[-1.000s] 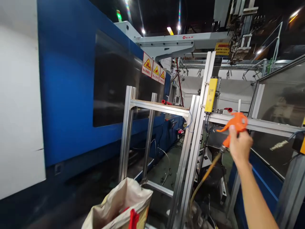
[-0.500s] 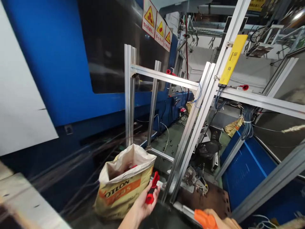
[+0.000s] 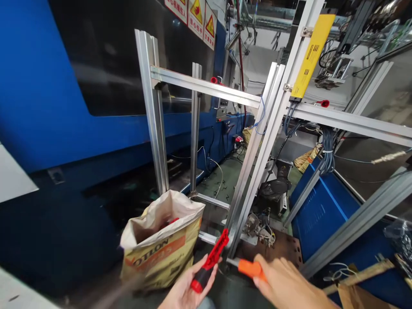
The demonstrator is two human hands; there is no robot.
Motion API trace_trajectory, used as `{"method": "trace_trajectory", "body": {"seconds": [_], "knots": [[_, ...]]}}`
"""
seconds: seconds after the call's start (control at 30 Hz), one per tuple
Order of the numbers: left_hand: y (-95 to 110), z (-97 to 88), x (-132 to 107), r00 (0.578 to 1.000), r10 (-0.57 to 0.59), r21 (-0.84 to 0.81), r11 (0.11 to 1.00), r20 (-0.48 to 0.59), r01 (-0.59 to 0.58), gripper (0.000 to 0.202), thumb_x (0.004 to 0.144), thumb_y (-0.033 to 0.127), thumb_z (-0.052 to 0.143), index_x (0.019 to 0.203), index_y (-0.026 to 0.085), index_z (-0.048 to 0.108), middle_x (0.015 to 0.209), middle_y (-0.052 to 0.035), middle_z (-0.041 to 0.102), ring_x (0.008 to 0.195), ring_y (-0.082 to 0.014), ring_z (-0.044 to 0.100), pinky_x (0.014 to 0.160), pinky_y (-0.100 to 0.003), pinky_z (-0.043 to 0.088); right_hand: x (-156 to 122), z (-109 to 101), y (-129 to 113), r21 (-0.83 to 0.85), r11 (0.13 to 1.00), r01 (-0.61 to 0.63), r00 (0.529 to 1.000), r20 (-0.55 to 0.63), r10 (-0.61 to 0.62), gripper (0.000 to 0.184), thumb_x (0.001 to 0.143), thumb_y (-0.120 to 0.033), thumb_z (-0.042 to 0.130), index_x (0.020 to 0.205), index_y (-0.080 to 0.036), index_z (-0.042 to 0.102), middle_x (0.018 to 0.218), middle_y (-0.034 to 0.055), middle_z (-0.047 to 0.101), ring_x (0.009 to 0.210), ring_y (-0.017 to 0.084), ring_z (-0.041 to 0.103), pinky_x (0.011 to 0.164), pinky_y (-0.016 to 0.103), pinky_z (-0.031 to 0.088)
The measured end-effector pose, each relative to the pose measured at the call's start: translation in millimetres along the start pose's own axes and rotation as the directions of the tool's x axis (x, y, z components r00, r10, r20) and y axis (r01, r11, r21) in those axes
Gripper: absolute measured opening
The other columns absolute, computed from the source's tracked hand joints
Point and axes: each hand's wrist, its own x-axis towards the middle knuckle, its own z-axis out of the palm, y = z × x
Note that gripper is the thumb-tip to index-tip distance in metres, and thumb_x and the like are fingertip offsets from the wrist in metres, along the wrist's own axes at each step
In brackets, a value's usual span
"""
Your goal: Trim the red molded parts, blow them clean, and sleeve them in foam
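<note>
My left hand (image 3: 189, 285) is closed round a red and black plastic part (image 3: 211, 264), which has a dark rounded grip and a ribbed red arm slanting up to the right. An orange-handled tool (image 3: 251, 268) with a narrow grey metal end is in my right hand (image 3: 285, 279). Its tip points left towards the red arm, seemingly with a small gap; blur hides whether it is a blade. To the left of both hands stands an open paper sack (image 3: 162, 257) with printed letters, and red pieces (image 3: 169, 222) show inside it.
An aluminium profile frame (image 3: 206, 88) rises ahead, with a yellow sensor bar (image 3: 312, 56) on its upright. A large blue machine (image 3: 106, 146) fills the left. At the right are a blue cabinet (image 3: 325, 210) and a bundle of cables (image 3: 327, 150). Another red part (image 3: 324, 103) lies on the crossbar.
My right hand has moved left and up, bringing the orange tool near the red part. My left hand has turned the part to lie slanted. The view has shifted slightly right and down.
</note>
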Motion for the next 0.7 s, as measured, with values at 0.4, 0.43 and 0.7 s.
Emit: {"method": "trace_trajectory", "body": {"seconds": [0.4,0.43,0.7], "knots": [[-0.3,-2.4,-6.8,0.985,-0.081,0.105,0.992,0.152,0.066,0.042,0.094,0.016,0.053,0.126,-0.011,0.053,0.064,-0.0144,0.073,0.072,-0.0332,0.077,0.061,-0.042,0.065,-8.7,-14.9,-15.8,-0.05,0.995,0.086,0.98,0.182,-0.076,0.035,0.091,-0.028,0.045,0.121,-0.021,0.062,0.095,0.0176,0.075,0.087,0.037,0.071,0.066,0.037,0.05],[-0.2,-2.7,-6.9,0.983,-0.085,0.109,0.992,0.165,0.067,0.042,0.094,0.017,0.053,0.125,-0.011,0.054,0.063,-0.0139,0.072,0.072,-0.0335,0.076,0.062,-0.045,0.065,-8.0,-12.1,-17.0,-0.065,0.993,0.103,0.972,0.22,-0.087,0.034,0.09,-0.027,0.047,0.119,-0.021,0.063,0.093,0.0172,0.075,0.086,0.037,0.072,0.065,0.037,0.05],[-6.0,-10.1,-3.8,0.987,-0.022,0.237,0.971,0.158,-0.016,0.029,0.084,0.017,0.069,0.101,-0.006,0.067,0.069,-0.0154,0.073,0.071,-0.0292,0.076,0.063,-0.036,0.063,-7.0,-17.6,-24.0,-0.099,0.987,0.124,0.955,0.282,-0.092,0.036,0.093,-0.027,0.044,0.125,-0.02,0.06,0.099,0.0177,0.074,0.092,0.038,0.071,0.071,0.039,0.051]]}}
